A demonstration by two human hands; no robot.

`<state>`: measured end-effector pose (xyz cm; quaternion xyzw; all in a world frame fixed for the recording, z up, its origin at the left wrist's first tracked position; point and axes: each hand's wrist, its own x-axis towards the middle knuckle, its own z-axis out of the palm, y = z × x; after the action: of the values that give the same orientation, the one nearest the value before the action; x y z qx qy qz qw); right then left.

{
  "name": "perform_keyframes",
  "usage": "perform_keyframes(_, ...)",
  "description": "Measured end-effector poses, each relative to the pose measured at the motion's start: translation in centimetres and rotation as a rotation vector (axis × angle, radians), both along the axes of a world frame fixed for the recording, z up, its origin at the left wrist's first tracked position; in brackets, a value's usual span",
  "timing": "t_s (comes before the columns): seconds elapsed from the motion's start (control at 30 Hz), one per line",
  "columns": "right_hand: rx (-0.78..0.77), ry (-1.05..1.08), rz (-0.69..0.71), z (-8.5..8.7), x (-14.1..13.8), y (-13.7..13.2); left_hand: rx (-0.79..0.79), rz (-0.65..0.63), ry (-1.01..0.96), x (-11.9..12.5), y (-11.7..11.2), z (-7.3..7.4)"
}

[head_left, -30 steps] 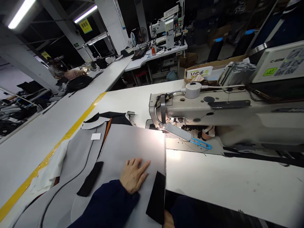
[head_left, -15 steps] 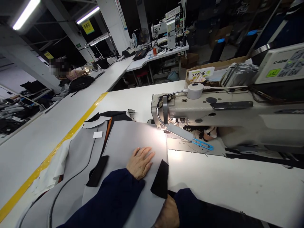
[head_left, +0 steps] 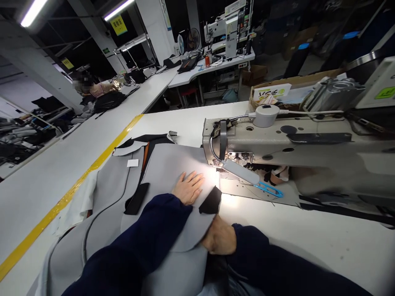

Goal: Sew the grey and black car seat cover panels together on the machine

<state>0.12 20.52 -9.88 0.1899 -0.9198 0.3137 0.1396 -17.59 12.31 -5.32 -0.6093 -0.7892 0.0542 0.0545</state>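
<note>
A large grey fabric panel (head_left: 168, 164) lies with its right edge along the lit sewing head of the machine (head_left: 240, 142). My left hand (head_left: 189, 188) rests flat on it with the fingers stretched out. At the panel's near right edge my right hand (head_left: 220, 236) is closed on the fabric, its fingertips hidden under the cloth. Two black fabric tabs lie on the panel: one black tab (head_left: 211, 200) just above my right hand, another black tab (head_left: 137, 199) by the left edge. More grey piped fabric (head_left: 108, 189) with a white label (head_left: 132, 163) spreads to the left.
A blue-handled tool (head_left: 269, 189) lies by the machine bed. Behind the machine stands a cardboard box (head_left: 296, 86) with papers. Yellow tape (head_left: 74, 192) crosses the white table (head_left: 317, 238). Another person (head_left: 98, 88) sits at the far left; another sewing machine (head_left: 230, 35) stands at the back.
The panel has moved forward a little toward the machine, both hands with it. My right hand and sleeve have come further into view from the bottom edge.
</note>
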Motion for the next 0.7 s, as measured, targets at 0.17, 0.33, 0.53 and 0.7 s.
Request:
perform_keyframes(0.17, 0.160, 0.161, 0.191, 2.3, -1.7, 2.9, 0.028, 0.009, -0.010, -1.8, 1.5, -0.6)
perform_keyframes(0.33, 0.263, 0.271, 0.108, 3.6, -3.5, 4.5, 0.047, 0.013, -0.024, -3.4, 3.1, -1.1)
perform_keyframes(0.53, 0.315, 0.134, 0.086, 3.7, -5.0, 6.5, 0.094, 0.025, 0.000, -4.6, 4.6, -0.8)
perform_keyframes(0.7, 0.239, -0.001, 0.185, 3.5, -2.6, 6.2, 0.282, -0.232, 0.006, -3.8, 4.7, 0.3)
